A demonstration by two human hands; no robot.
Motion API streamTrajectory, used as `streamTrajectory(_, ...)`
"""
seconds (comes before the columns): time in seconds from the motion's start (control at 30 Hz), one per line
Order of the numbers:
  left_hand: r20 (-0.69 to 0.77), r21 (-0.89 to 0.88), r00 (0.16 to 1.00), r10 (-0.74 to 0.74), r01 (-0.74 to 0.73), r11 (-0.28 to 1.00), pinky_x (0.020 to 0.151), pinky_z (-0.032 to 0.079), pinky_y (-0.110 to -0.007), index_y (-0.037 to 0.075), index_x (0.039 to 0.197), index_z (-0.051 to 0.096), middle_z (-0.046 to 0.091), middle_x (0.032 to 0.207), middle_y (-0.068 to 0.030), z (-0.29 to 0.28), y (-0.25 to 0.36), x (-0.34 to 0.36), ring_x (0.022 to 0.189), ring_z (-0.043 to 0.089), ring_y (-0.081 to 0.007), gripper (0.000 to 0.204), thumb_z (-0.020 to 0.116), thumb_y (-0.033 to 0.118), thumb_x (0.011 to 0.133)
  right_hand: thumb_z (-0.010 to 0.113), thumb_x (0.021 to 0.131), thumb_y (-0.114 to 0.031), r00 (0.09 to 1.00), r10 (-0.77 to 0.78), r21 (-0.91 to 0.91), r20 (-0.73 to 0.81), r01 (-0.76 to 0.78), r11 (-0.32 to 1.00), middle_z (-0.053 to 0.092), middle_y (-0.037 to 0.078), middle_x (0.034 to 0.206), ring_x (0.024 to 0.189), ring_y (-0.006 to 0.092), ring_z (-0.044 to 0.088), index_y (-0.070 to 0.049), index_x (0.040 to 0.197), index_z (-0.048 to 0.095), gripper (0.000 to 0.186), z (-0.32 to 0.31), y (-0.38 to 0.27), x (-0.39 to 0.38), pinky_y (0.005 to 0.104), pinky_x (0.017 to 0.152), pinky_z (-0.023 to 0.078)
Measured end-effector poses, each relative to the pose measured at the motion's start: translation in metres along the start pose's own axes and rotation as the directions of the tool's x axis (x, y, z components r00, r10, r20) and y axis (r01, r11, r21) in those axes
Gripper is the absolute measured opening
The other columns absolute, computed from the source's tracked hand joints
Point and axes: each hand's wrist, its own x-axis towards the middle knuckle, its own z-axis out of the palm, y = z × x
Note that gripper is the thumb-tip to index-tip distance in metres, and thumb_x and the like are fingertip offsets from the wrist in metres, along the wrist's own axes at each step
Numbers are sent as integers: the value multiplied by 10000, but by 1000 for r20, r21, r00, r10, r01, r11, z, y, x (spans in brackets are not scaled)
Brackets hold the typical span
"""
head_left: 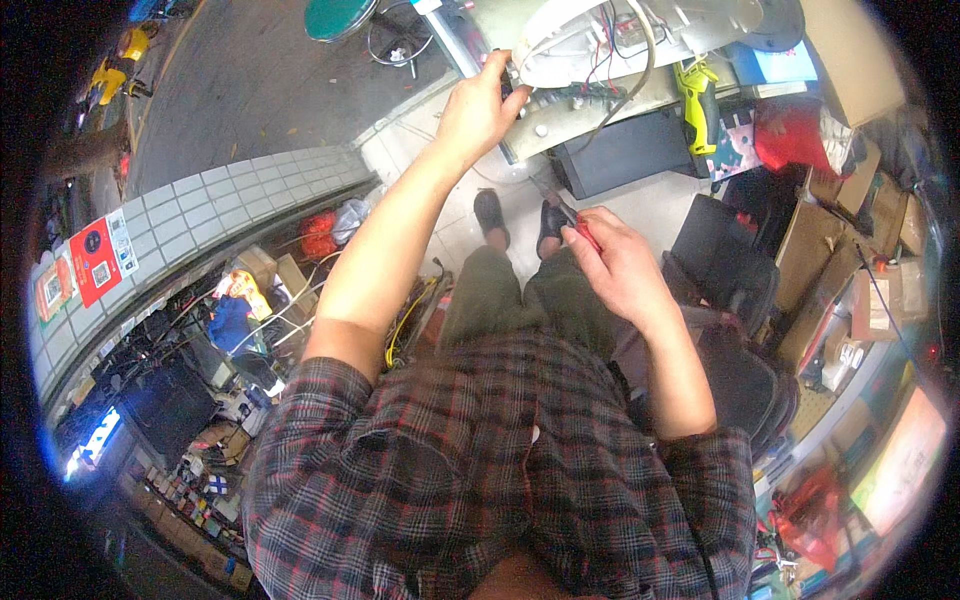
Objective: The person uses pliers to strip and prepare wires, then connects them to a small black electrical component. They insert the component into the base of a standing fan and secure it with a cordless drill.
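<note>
My left hand (478, 112) reaches out to the workbench, its thumb and fingers closed around the left end of a white plastic appliance housing (545, 62). The housing lies opened, with loose red and dark wires (606, 60) and a pale cable showing inside. What the fingertips press on is partly hidden. My right hand (618, 266) is held lower, in front of the bench, wrapped around the red handle of a screwdriver (587, 236). Its metal shaft points up and left, away from me, apart from the housing.
A yellow-green power tool (697, 105) lies at the bench's right, above a dark box (635, 160). Black chairs (722, 262) and cardboard boxes (885, 300) crowd the right. A low tiled wall (230, 215) runs along the left. A green stool (338, 17) stands beyond.
</note>
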Motion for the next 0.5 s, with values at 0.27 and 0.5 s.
streamTrajectory(0.27, 32, -203, 995, -97, 102, 974, 719, 560, -441, 77, 1358, 522, 714, 796, -191, -8, -6, -13, 756, 731, -347, 465, 667, 301, 977, 614, 1011, -230, 1000, 9, 29, -8, -9, 1000, 638, 197, 1016, 937, 423, 652, 40, 996, 640, 271, 1, 5, -5, 448, 818, 527)
streamTrajectory(0.5, 119, -761, 985, -127, 173, 626, 648, 572, -314, 191, 1659, 18, 637, 1024, -151, -35, -17, -70, 780, 722, -241, 829, 579, 155, 1050, 625, 1002, -219, 1000, 1, 19, 9, -1, 1000, 645, 201, 1022, 943, 427, 652, 44, 1000, 641, 264, 7, -1, -2, 449, 825, 529)
